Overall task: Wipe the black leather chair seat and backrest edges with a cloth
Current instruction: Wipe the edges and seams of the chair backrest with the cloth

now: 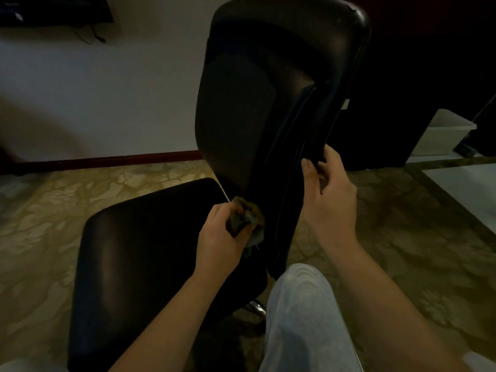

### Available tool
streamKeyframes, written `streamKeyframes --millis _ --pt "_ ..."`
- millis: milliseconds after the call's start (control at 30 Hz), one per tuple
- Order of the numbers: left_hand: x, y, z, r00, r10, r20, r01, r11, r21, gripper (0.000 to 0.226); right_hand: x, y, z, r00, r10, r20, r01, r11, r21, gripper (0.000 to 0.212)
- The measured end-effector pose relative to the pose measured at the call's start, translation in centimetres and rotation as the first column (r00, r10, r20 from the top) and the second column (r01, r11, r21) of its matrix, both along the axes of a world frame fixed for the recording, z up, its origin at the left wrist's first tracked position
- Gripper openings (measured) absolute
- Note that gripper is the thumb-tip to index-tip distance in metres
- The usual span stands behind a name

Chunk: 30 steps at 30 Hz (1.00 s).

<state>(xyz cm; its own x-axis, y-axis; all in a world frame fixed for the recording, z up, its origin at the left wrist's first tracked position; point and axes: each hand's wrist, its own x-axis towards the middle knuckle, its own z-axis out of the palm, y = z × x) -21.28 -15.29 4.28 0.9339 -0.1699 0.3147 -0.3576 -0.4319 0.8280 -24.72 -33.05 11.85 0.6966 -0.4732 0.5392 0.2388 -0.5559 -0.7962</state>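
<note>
A black leather chair stands in front of me, its seat (139, 253) at lower left and its tall backrest (268, 89) rising at centre. My left hand (222, 237) is shut on a bunched grey-green cloth (251, 218) and presses it against the lower edge of the backrest, just above the seat's rear. My right hand (330, 194) grips the backrest's right side edge, thumb in front and fingers wrapped behind. The room is dim and the leather shows few details.
My leg in light grey trousers (303, 318) stands beside the chair's chrome base (255, 307). Patterned yellow-green floor (48, 210) surrounds the chair. A white wall with a red-brown skirting board (107, 159) is behind. A white plastic box (442, 132) sits at right beside dark furniture.
</note>
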Motion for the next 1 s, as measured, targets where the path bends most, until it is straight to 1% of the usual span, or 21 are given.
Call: streamKeyframes --millis 100,200,300,367,533,633,733,800,867,933,1000 --pt "-0.6 0.2 0.2 0.999 0.018 0.039 -0.016 0.999 -0.047 0.028 0.1 0.0 -0.2 1.0 0.002 0.0 -0.002 1.0 -0.002 0.042" --pt "-0.4 -0.7 2.0 0.99 0.047 0.136 -0.03 0.991 -0.127 0.03 0.1 0.0 -0.3 1.0 -0.008 0.006 0.008 1.0 -0.007 0.043" --pt "0.4 -1.8 3.5 0.979 0.027 0.201 0.003 0.989 -0.146 0.031 0.1 -0.1 -0.3 1.0 -0.009 0.005 0.009 1.0 -0.016 0.042" --pt "0.9 -1.9 3.4 0.984 0.011 0.178 0.015 0.99 -0.143 0.03 0.1 -0.1 -0.3 1.0 -0.01 -0.003 0.01 1.0 -0.018 0.042" --pt "1.1 -0.7 0.3 0.998 -0.019 -0.061 0.008 0.984 -0.18 0.028 0.2 0.0 -0.2 1.0 -0.016 -0.002 0.016 1.0 -0.026 0.04" --pt "0.2 0.0 -0.9 0.993 -0.009 -0.119 -0.01 0.986 -0.164 0.028 0.2 0.0 -0.2 1.0 -0.014 -0.004 0.014 1.0 -0.016 0.04" --pt "-0.3 0.1 -0.8 0.994 0.022 -0.105 -0.043 0.979 -0.199 0.028 0.1 0.1 -0.2 1.0 -0.008 -0.009 0.008 1.0 -0.003 0.039" --pt "-0.2 -0.3 0.3 0.997 0.042 -0.06 -0.055 0.968 -0.247 0.029 0.1 0.1 -0.3 1.0 -0.013 -0.014 0.013 1.0 -0.007 0.039" --pt "0.2 -1.1 2.0 0.999 0.035 0.009 -0.031 0.961 -0.276 0.029 0.2 0.2 -0.4 0.999 -0.028 -0.018 0.028 1.0 -0.007 0.041" --pt "0.6 -1.9 3.4 0.997 0.017 0.07 0.002 0.965 -0.264 0.03 0.1 0.2 -0.7 0.999 -0.041 -0.023 0.041 0.999 -0.005 0.045" --pt "1.1 -2.4 3.6 0.997 0.009 0.082 0.013 0.965 -0.263 0.031 -0.1 0.4 -1.1 0.998 -0.05 -0.044 0.05 0.999 -0.003 0.046"
